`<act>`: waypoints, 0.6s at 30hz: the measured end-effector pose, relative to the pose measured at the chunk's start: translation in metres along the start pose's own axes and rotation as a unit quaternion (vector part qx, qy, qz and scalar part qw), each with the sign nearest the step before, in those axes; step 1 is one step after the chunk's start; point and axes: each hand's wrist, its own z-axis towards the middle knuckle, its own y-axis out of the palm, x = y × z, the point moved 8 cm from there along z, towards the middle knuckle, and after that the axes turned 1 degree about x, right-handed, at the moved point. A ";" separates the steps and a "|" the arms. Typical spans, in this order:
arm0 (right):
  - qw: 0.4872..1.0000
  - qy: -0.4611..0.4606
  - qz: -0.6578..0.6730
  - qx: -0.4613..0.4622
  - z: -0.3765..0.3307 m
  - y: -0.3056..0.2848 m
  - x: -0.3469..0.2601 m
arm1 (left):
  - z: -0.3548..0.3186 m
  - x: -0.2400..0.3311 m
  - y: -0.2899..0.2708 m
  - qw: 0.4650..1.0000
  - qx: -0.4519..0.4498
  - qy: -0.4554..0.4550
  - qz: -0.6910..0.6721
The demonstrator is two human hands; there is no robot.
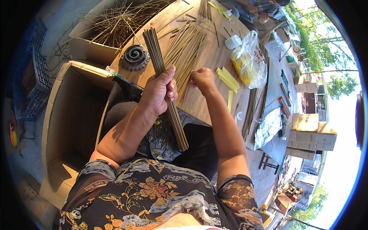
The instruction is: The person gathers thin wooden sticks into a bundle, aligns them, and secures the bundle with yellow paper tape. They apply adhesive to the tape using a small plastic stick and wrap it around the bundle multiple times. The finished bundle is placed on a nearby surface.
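Observation:
A bundle of thin brown sticks (154, 50), much like incense sticks, is gripped around its middle by my left hand (161, 90). It slants from above the table's edge down over my lap. My right hand (203, 79) is closed, with fingers curled together, at the right side of a loose pile of the same sticks (188, 48) on the wooden table (195, 101). Whatever its fingertips may pinch is too small to make out. Just right of that hand lie flat yellow strips (227, 79).
Left of me stands an open cardboard box (76, 115); another box (94, 50) behind it holds tangled sticks. A dark holder with a spiral coil (135, 57) sits at the table's left edge. Farther right are a clear bag of yellow items (249, 63) and a white cup (233, 42). Another person's hands (257, 13) show beyond.

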 end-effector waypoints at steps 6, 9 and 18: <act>0.998 0.024 -0.064 0.003 0.010 -0.018 0.012 | -0.002 0.001 0.001 1.000 -0.003 0.003 -0.011; 0.972 -0.079 -0.195 0.107 -0.001 -0.026 -0.016 | -0.002 0.000 0.000 1.000 -0.004 -0.003 -0.013; 0.975 -0.053 -0.202 0.072 0.014 -0.007 -0.012 | -0.002 0.003 0.003 1.000 0.002 0.004 0.008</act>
